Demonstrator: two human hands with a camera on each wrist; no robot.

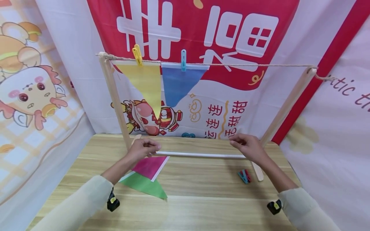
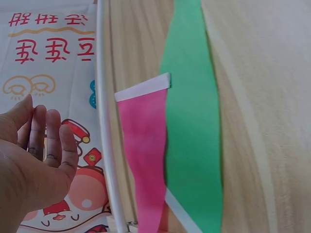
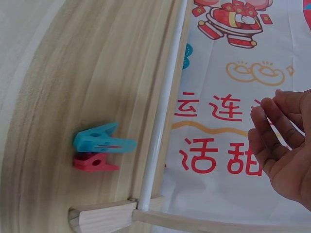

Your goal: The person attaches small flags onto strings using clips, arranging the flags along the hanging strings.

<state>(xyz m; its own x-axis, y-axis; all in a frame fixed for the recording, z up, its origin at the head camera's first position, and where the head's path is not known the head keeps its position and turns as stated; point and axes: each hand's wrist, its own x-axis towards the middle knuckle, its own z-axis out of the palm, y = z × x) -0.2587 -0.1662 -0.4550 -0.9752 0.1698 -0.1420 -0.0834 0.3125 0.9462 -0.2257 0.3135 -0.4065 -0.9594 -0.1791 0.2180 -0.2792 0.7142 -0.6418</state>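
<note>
Both hands hover empty over the desk, flags and pegs within reach.

We start from the desk (image 1: 202, 192), where the wooden frame (image 1: 114, 96) stands with its string (image 1: 245, 65) carrying a yellow flag (image 1: 144, 83) and a blue flag (image 1: 177, 83), each pegged (half the string is bare). The pink flag (image 1: 150, 166) lies flat on the green flag (image 1: 144, 186), just under our left hand (image 1: 143, 148), whose fingers look loosely bent and hold nothing. Our right hand (image 1: 248, 146) is relaxed and empty too, near the white rail (image 1: 202, 155); the blue and red pegs (image 1: 244, 176) lie just beside the frame's right foot. To do this well, we judge, pinch the pink flag by its white hem and keep that hem level along the string while the right hand brings a peg.
</note>
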